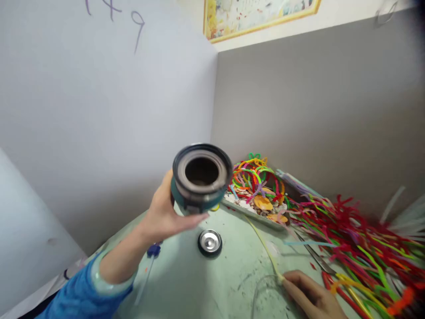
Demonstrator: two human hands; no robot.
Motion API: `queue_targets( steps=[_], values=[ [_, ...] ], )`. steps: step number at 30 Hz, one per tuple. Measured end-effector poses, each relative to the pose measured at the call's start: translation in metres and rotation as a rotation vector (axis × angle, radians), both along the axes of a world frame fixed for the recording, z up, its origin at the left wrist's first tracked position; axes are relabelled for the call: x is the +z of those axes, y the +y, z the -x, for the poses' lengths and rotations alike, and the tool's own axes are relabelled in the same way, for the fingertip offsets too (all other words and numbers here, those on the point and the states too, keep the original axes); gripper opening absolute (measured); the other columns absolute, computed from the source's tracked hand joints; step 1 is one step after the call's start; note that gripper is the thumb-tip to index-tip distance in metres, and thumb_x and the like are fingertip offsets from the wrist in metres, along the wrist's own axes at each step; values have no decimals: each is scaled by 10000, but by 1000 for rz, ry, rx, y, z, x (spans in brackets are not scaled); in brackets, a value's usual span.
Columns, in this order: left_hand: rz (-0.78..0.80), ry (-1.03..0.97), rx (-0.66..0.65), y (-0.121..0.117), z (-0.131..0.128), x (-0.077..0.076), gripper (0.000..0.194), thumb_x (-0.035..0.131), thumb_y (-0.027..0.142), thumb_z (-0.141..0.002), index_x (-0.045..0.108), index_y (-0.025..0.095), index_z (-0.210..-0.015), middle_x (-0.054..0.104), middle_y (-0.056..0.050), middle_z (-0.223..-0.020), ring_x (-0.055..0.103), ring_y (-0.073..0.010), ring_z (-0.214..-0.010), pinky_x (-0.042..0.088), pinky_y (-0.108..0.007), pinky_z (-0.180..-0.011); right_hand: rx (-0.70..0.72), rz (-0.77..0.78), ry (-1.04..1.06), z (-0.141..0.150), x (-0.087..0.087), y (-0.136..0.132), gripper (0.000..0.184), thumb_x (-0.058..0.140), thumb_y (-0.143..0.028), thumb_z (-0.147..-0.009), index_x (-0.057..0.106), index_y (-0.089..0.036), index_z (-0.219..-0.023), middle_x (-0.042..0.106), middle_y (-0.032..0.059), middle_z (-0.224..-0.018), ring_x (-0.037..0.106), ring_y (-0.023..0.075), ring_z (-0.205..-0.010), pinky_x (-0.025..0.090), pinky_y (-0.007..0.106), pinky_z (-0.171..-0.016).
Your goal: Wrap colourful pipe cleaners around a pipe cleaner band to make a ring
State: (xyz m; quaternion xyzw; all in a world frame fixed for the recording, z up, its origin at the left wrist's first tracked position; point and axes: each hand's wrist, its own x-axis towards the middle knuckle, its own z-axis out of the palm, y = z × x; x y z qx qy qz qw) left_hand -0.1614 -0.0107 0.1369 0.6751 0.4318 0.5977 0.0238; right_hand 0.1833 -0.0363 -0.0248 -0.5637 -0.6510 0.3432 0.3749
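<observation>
Flask (pixel 201 188), dark teal with black rim, is held above the table (pixel 239 266), its open mouth facing the camera. Left hand (pixel 166 215) wraps around its side, thumb lying along the lower front. Right hand (pixel 310 294), lower right: thumb and fingertips pinched on one end of a pale yellow strand (pixel 264 241); the strand runs up and away toward the tray (pixel 250 215). Thin grey loop (pixel 255 294) curves just beside the right fingertips. Round metallic lid (pixel 210 243) with black edge rests on the table below the flask, touched by neither hand. Tray contains orange and white pieces and looped coloured strips. Heap of fuzzy strips (pixel 352 235), mainly red, lies near the right hand.
</observation>
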Motion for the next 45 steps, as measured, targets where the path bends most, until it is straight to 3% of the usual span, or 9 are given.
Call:
queue_targets(
  steps=[8,14,20,24,27,29,33,37,45],
  values=[
    [219,-118,178,87,31,-34,863,834,349,-514,453,183,-1270,591,-112,-1204,563,-289,-1126,455,-434,-963,-12,-6,-13,1,3,-3,376,590,-543,-748,672,-178,-710,573,27,-627,523,156,-602,441,217,-544],
    [352,-158,233,114,40,-53,830,830,344,-532,465,176,-1259,590,-131,-1220,569,-283,-1124,460,-413,-949,-4,30,-32,0,-1,-3,385,556,-548,-779,656,-176,-759,527,14,-624,478,144,-591,406,231,-544],
    [459,-125,241,120,51,-50,769,813,393,-567,488,176,-1229,614,-129,-1185,595,-272,-1078,475,-394,-924,10,39,-39,1,1,-4,372,540,-533,-795,640,-176,-758,517,11,-626,467,142,-586,393,240,-549],
    [478,-19,351,99,48,-42,753,781,405,-607,467,153,-1244,594,-142,-1174,570,-295,-1096,455,-435,-945,3,29,-30,3,3,-5,359,544,-519,-793,633,-174,-747,517,9,-628,464,141,-589,385,240,-547],
    [209,121,534,63,29,-41,690,698,373,-703,422,140,-1291,516,-169,-1240,483,-319,-1189,377,-500,-1016,7,20,-24,4,4,-5,349,546,-509,-793,633,-174,-747,520,8,-635,466,142,-599,383,241,-554],
    [198,344,324,39,10,-45,604,653,368,-743,449,176,-1278,528,-146,-1230,494,-300,-1163,393,-472,-997,8,14,-27,4,4,-5,343,545,-502,-793,631,-173,-744,514,5,-630,464,142,-600,379,242,-557],
    [694,910,-276,18,-24,-59,785,704,468,-637,428,270,-1346,507,-82,-1325,483,-277,-1200,411,-361,-972,-1,-5,-36,5,5,-4,333,545,-492,-790,621,-173,-736,495,-5,-604,447,137,-577,365,247,-548],
    [777,1089,-262,25,-35,-70,860,686,428,-624,382,258,-1410,521,-111,-1313,488,-309,-1190,412,-389,-953,11,-20,-19,6,5,-3,321,541,-481,-793,611,-174,-729,508,-6,-606,462,140,-580,370,252,-558],
    [560,1067,-275,33,-33,-73,723,624,318,-643,481,274,-1351,567,-91,-1138,584,-262,-991,474,-341,-829,-2,-43,-10,9,5,-1,286,565,-453,-774,614,-175,-733,528,-16,-581,457,130,-551,354,249,-538]
  ],
)
